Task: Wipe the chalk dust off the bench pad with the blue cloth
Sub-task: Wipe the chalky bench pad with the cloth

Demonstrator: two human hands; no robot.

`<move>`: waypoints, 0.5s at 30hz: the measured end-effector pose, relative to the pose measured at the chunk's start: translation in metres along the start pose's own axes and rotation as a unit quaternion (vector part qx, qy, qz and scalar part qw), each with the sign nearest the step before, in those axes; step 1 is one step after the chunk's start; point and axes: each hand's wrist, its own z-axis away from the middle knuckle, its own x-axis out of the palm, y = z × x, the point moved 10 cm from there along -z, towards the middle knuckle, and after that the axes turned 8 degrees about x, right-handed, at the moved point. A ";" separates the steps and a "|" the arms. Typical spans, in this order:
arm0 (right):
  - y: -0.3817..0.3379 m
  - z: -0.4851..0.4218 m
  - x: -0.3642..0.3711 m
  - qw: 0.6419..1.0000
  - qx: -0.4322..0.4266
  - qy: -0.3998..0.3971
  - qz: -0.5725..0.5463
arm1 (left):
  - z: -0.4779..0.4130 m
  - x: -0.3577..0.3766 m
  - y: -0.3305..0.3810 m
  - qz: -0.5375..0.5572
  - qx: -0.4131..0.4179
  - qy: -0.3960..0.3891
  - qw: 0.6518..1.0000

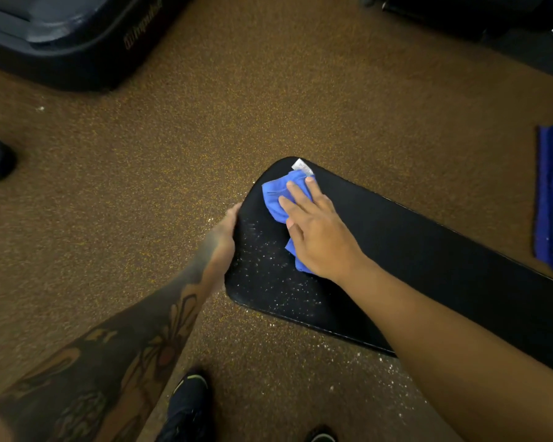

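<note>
Head view. The right hand lies flat, fingers spread, palm down on the blue cloth, pressing it onto the bench pad near the pad's rounded end. The left hand is curled over the pad's end edge, gripping it to brace the pad. The cloth is bunched in loose folds, with a white label showing at its far corner. Chalk dust speckles the pad surface between the cloth and the near edge; more specks lie on the floor beside the pad.

Handling, as judged: the cloth is soft, light and limp, and will crumple or slide under the palm. Hold it with a flat, spread hand and downward pressure, not a pinch. The pad looks smooth and firm, probably slippery, so fine dust should lift easily. Keep the bracing grip at the end edge.
</note>
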 end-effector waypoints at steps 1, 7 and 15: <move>-0.002 0.000 -0.001 1.000 0.000 -0.008 -0.017 | -0.002 -0.002 -0.008 0.046 -0.035 0.001 0.998; -0.017 -0.001 0.004 0.999 -0.013 0.020 -0.040 | 0.017 0.002 -0.022 0.065 -0.104 -0.018 0.992; -0.039 -0.004 0.013 0.992 -0.123 0.010 0.008 | 0.011 0.000 -0.030 0.087 -0.111 -0.026 0.990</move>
